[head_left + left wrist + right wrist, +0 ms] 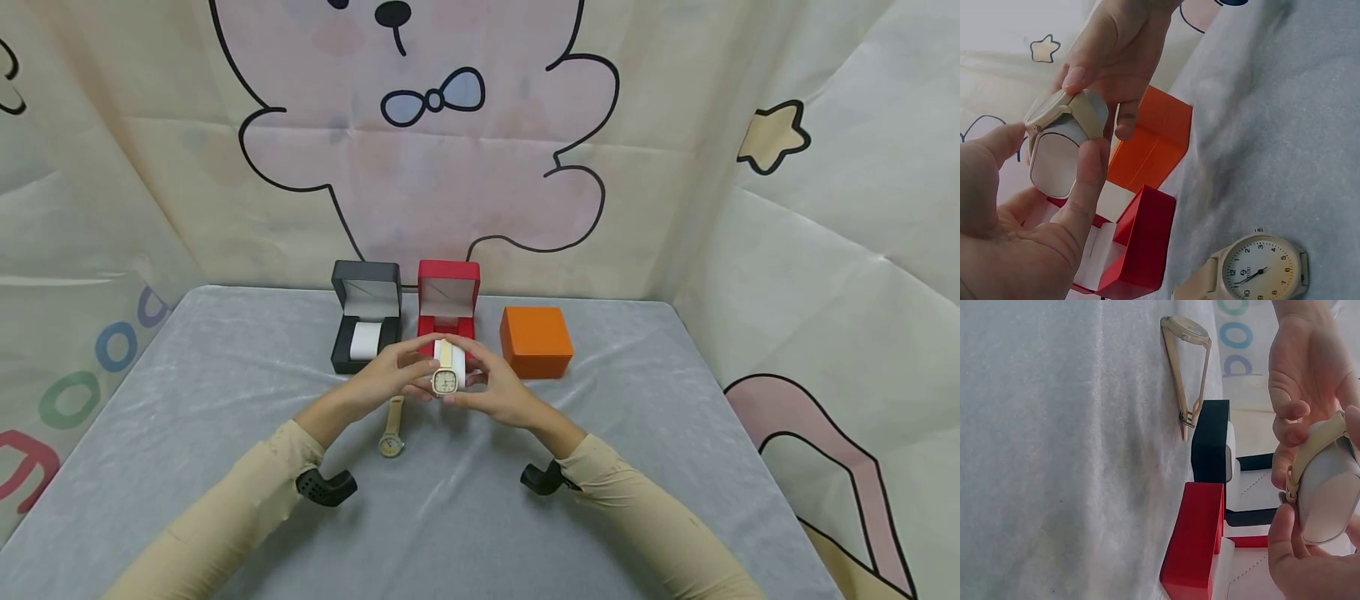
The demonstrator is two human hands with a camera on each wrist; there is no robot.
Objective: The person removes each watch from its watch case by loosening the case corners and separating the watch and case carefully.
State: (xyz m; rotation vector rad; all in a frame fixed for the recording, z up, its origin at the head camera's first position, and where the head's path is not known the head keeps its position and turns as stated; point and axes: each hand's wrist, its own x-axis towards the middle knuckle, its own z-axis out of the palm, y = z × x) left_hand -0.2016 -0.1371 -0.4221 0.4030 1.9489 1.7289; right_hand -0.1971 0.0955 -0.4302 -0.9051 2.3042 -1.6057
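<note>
A square-faced wristwatch [445, 381] with a cream strap is wrapped around a white watch cushion [1054, 165]. Both hands hold the pair above the table, in front of the red box. On one side my left hand [390, 372] grips watch and cushion with thumb and fingers. From the other side my right hand [501, 390] grips them too. In the right wrist view the strap [1316, 445] passes over the cushion, with its buckle by the fingers. A second, round-faced watch [391, 443] with a beige strap lies on the table near my left hand.
Behind the hands stand an open black watch box [366, 287] with a white cushion [365, 340] inside and an open red watch box [448, 279]. A closed orange box [536, 342] sits to their right. Grey cloth [450, 533] covers the table; printed curtains surround it.
</note>
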